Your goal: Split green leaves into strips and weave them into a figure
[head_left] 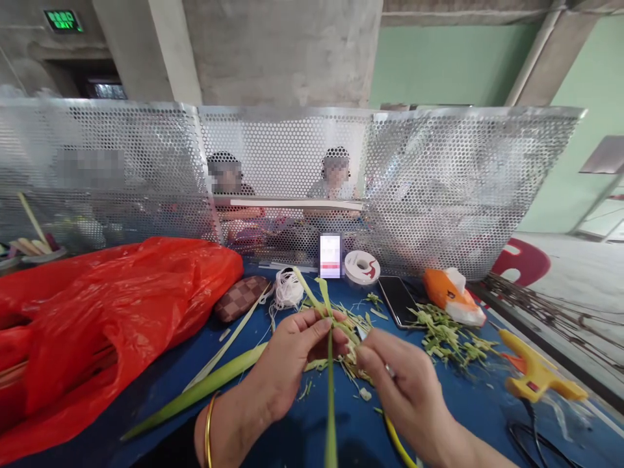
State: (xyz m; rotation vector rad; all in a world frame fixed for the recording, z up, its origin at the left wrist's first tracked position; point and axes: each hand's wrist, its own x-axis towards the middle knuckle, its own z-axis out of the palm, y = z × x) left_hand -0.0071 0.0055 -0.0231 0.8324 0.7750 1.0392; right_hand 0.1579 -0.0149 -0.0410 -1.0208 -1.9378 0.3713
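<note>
My left hand [297, 348] pinches a piece of folded green leaf strips [325, 305] between thumb and fingers; one long strip hangs down from it toward the bottom edge. Close on the right, my right hand [402, 377] is closed around a slim tool, of which only bits of metal show. The tool's tip meets the leaf piece near my left fingertips. A long green leaf [209, 390] lies on the blue table under my left wrist, and leaf scraps are scattered beneath both hands.
A red plastic bag [112, 325] fills the left side. Around the back lie a checkered pouch [241, 298], white string [288, 289], a ribbon spool [362, 267], a phone [400, 300] and tissues [453, 296]. A yellow glue gun [536, 370] lies right. People sit behind a perforated screen [287, 156].
</note>
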